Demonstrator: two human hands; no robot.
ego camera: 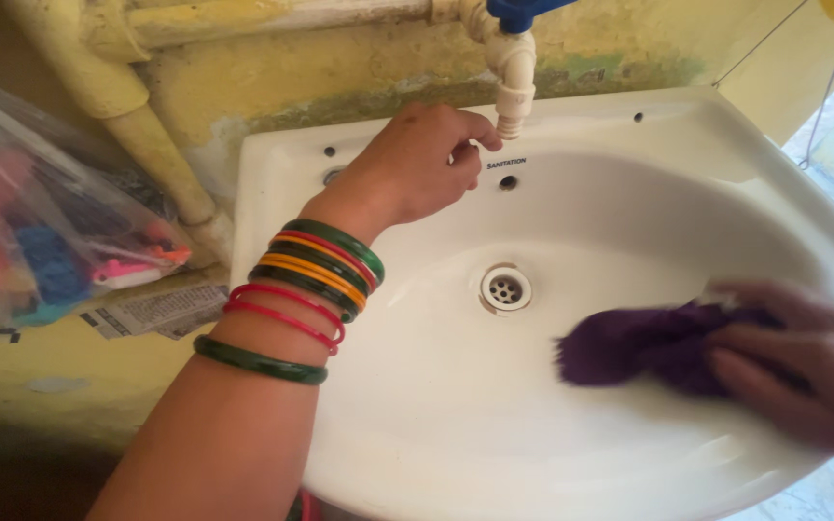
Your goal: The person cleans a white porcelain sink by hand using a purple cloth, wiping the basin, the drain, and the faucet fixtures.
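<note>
Your left hand (pixel 417 169) is at the back edge of the white sink (pixel 629 145), just below the pale tap (pixel 514 82) with the blue handle (pixel 523 12). Its fingers are curled together and the fingertips are at the tap's spout; I cannot tell if they touch it. On this wrist you wear several green, red and yellow bangles (pixel 306 289).

Your right hand (pixel 803 367) is inside the sink, near the right edge, and it is closed on a purple cloth (pixel 639 347). The cloth lies pressed on the bottom of the sink, to the right of the drain (pixel 506 287) and apart from it. This hand and the cloth look blurred.

A clear plastic bag (pixel 41 232) with colourful things hangs beside the left edge of the sink, near a thick pipe (pixel 147 135) on the yellow wall (pixel 272 87).
</note>
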